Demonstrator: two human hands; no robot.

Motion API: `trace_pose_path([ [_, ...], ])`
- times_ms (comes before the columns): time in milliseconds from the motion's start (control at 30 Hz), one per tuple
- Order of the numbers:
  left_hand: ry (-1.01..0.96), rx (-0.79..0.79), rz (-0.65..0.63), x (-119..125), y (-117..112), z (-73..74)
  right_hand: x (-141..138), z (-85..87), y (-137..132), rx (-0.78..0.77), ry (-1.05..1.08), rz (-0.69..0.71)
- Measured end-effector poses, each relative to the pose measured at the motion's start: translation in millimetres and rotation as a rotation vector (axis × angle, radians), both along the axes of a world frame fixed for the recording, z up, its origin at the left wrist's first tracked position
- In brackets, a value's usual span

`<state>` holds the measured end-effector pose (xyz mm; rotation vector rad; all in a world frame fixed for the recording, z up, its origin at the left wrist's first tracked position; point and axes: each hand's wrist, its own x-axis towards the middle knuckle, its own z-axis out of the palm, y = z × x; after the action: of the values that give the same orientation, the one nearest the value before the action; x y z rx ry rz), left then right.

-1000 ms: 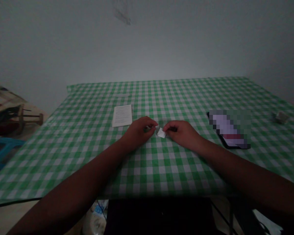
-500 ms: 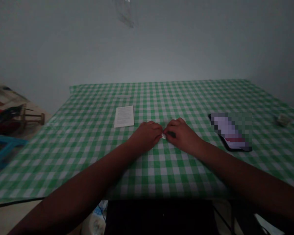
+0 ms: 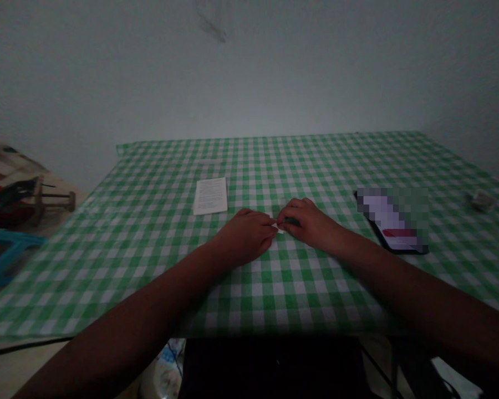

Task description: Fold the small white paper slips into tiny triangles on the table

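Observation:
My left hand and my right hand meet over the middle of the table, fingertips almost touching. Between them shows a bit of a small white piece that looks like paper, mostly hidden by the fingers. My right thumb and forefinger pinch it from the right, leaving a gap inside the curled fingers. On the other side, my left fingers are pressed together at its edge, with the thumb tucked below. A printed sheet or booklet lies flat beyond my left hand.
A green and white checked cloth covers the table. To the right lies a phone with its screen lit and partly blurred out; a small unclear object sits farther right. A blue frame stands left of the table, and a wall rises behind.
My left fingers have straightened somewhat and the hand sits slightly lower. The right hand has barely moved. The camera view has shifted a little.

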<state>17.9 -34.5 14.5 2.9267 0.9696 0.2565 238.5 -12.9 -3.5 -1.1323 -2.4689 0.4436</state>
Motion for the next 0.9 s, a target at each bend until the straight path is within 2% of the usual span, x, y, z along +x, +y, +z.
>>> trace_pose_path([
  [133, 0.002, -0.008, 0.019, -2.7, 0.6, 2.5, 1.9, -2.0, 3.5, -0.024, 0.057, 0.017],
  [567, 0.056, -0.176, 0.045, -11.7, 3.3, 14.9, 6.9, -1.7, 7.4, -0.055, 0.114, 0.011],
  [667, 0.001, -0.162, 0.055, -9.6, 4.4, 12.0, 8.5, 2.3, 5.0, -0.030, 0.099, 0.050],
  [800, -0.046, -0.063, 0.092, -7.1, 5.9, 6.7, 4.4, 11.1, -3.7, 0.050, 0.067, 0.139],
  [900, -0.044, -0.039, 0.136, -7.1, 7.1, 4.7, -1.8, 14.5, -11.7, 0.045, 0.043, 0.204],
])
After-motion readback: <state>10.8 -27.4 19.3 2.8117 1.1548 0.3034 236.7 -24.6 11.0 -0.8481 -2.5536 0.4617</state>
